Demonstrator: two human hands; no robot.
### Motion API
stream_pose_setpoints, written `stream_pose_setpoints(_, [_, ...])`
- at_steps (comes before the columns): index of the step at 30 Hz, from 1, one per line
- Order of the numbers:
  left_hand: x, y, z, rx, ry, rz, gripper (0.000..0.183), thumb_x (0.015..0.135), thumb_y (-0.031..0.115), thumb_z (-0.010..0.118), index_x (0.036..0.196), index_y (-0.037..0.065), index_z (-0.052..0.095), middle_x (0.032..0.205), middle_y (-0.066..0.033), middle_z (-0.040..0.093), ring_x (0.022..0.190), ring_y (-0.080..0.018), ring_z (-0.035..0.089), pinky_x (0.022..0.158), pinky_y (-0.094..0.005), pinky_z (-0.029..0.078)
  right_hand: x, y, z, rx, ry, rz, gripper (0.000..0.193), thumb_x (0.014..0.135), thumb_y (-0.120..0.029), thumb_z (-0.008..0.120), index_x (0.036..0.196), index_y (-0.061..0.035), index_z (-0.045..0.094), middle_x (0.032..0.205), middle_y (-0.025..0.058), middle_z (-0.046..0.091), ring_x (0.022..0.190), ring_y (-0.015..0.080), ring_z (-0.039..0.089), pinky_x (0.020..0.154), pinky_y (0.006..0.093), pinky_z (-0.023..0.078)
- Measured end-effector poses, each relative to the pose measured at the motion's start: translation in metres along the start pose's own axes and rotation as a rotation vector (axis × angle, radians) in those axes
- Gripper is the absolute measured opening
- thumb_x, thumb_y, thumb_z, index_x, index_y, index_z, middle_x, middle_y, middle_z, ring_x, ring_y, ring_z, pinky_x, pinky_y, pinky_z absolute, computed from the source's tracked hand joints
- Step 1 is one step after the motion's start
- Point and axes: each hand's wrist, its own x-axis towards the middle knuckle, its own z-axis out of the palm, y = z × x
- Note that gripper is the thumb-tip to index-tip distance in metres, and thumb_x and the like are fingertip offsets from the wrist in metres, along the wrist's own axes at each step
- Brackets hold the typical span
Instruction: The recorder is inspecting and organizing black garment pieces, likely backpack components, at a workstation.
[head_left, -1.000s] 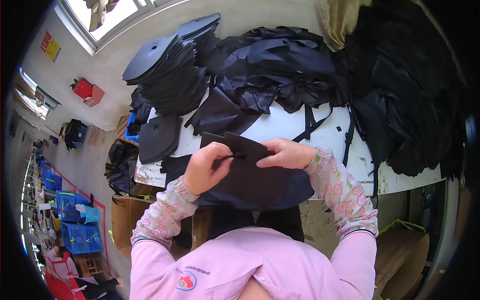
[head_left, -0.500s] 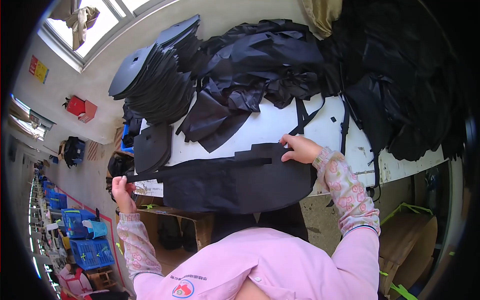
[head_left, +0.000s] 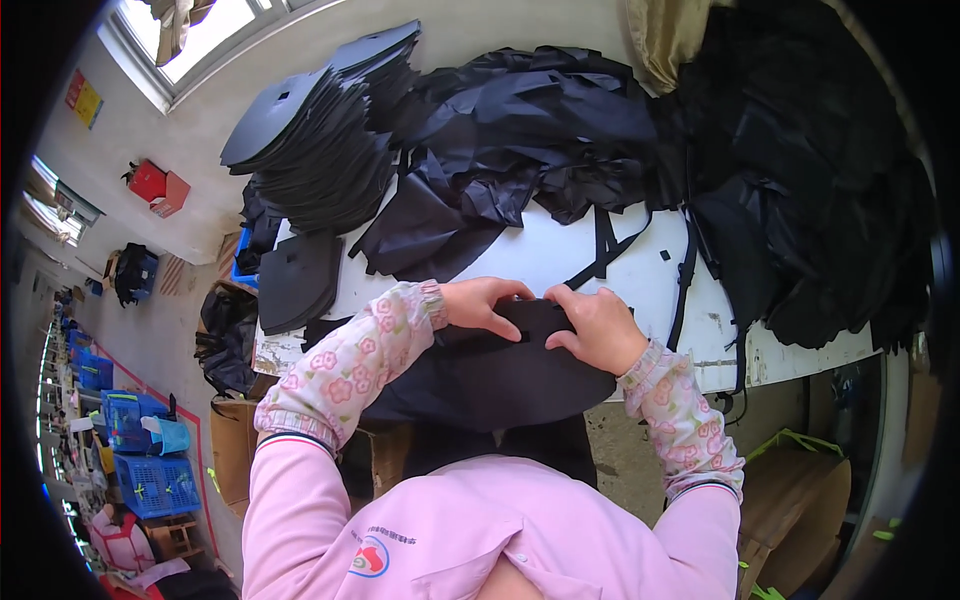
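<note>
A black panel with a rounded lower edge and a small slot hangs over the front edge of the table, close to my body. My left hand grips its upper edge, thumb on the near face and fingertips partly hidden behind. Just to the right, my right hand pinches the same edge between thumb and fingers. A small gap separates the two hands, near the slot. Thin black fabric lies with the panel on its left side, partly covered by my left forearm.
On the white table stands a tall stack of black panels at back left, with a smaller stack nearer. Crumpled black fabric fills the back, and a dark heap the right. Black straps trail forward. Cardboard boxes stand below.
My left hand has let go of the black strap's end at far left and moved right to the panel's upper edge. My right hand stays on that edge. The view has shifted slightly.
</note>
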Motion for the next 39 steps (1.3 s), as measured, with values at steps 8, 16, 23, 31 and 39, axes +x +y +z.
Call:
stream_pose_setpoints(8, [0.011, -0.012, 0.010, -0.213, -0.118, -0.016, 0.062, 0.075, 0.004, 0.078, 0.132, 0.001, 0.053, 0.112, -0.0085, 0.067, 0.103, -0.0157, 0.062, 0.093, -0.0293, 0.048, -0.010, -0.005, 0.008, -0.109, 0.105, -0.029, 0.046, 0.075, -0.024, 0.080, 0.110, -0.0087, 0.056, 0.077, 0.0062, 0.067, 0.073, 0.0266, 0.066, 0.071, 0.0395, 0.042])
stream_pose_setpoints(16, [0.005, -0.008, 0.012, -0.335, -0.126, 0.030, 0.071, 0.075, 0.003, 0.078, 0.139, 0.003, 0.046, 0.124, -0.0094, 0.062, 0.111, -0.0160, 0.058, 0.100, -0.0307, 0.045, -0.014, -0.020, 0.011, -0.199, 0.150, 0.001, 0.050, 0.071, -0.018, 0.080, 0.114, -0.0047, 0.057, 0.081, 0.0081, 0.067, 0.074, 0.0272, 0.065, 0.072, 0.0396, 0.041])
stream_pose_setpoints(23, [0.004, -0.011, 0.014, -0.401, -0.054, 0.019, 0.067, 0.080, 0.008, 0.078, 0.139, 0.005, 0.046, 0.138, -0.0127, 0.053, 0.120, -0.0221, 0.055, 0.104, -0.0358, 0.044, -0.010, -0.012, 0.019, -0.216, 0.136, 0.048, 0.051, 0.072, -0.020, 0.080, 0.116, -0.0052, 0.058, 0.082, 0.0070, 0.068, 0.075, 0.0273, 0.064, 0.073, 0.0404, 0.040])
stream_pose_setpoints(31, [-0.031, -0.038, 0.120, 0.815, 0.140, 0.217, 0.094, 0.081, 0.060, 0.065, 0.154, 0.014, 0.029, 0.160, -0.0197, 0.021, 0.149, -0.0380, 0.017, 0.117, -0.0620, 0.010, 0.032, 0.061, 0.038, -0.032, 0.078, 0.096, 0.040, 0.074, -0.026, 0.080, 0.108, -0.0117, 0.065, 0.108, 0.0105, 0.062, 0.107, 0.0291, 0.059, 0.085, 0.0455, 0.045])
stream_pose_setpoints(39, [-0.030, -0.045, 0.119, 0.654, 0.202, 0.285, 0.084, 0.086, 0.052, 0.066, 0.153, 0.016, 0.030, 0.160, -0.0190, 0.021, 0.150, -0.0379, 0.015, 0.118, -0.0604, 0.010, 0.142, 0.076, 0.114, -0.161, 0.083, 0.054, 0.041, 0.083, -0.024, 0.073, 0.118, -0.0047, 0.062, 0.130, 0.0170, 0.057, 0.123, 0.0355, 0.052, 0.102, 0.0442, 0.044])
